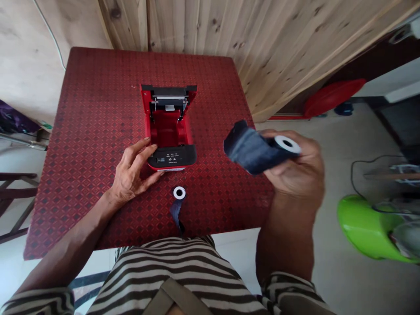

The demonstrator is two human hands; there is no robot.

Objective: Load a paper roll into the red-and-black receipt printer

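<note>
A small red and black printer (172, 158) stands on the table with its lid (170, 92) raised, baring the red compartment inside. My left hand (133, 169) grips its near left corner, two fingertips on the top and side and the thumb at the front edge. Up off the table to the right, my right hand (295, 168) is closed around a dark blue-black paper roll (254, 148) with a white core, its loose end spread out to the left. In front of the printer lies a second, thinner roll (179, 192) with a white core and a dark tail trailing towards me.
The table (98, 109) has a red patterned cover and meets a wooden plank wall (197, 26) at the back. On the floor to the right sits a green tub (361, 227) near a black cable (352, 175). A dark wooden stool (19, 205) stands at the left.
</note>
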